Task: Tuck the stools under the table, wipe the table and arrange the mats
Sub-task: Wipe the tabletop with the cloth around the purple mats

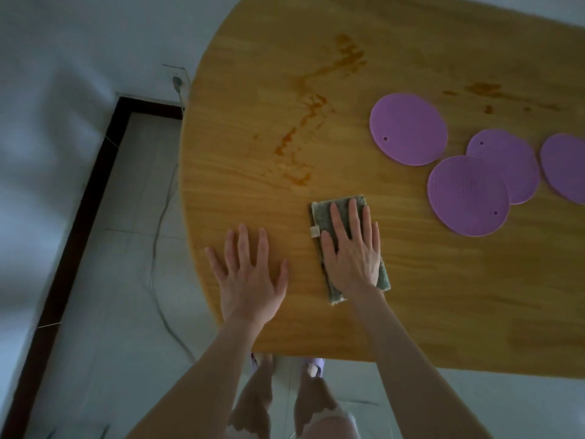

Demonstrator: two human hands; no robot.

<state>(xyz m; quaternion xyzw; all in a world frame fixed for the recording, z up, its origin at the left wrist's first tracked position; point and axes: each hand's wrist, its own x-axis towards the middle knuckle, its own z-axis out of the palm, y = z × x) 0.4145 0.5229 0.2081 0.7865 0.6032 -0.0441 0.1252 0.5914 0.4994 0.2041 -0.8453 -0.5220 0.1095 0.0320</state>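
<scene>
Right hand (351,258) presses flat on the cloth (345,213), lower centre; left hand (250,280) rests flat on the bench (443,280). We judge wiping underway; stains (304,122) above come next; mats (408,128) upper right.

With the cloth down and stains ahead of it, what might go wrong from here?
1. The right hand presses the cloth flat; a pass may just smear the long brown streak across the table rather than lift it.
2. The far stain lies close to the purple mats; wiping there could shove them or drag residue onto them.
</scene>
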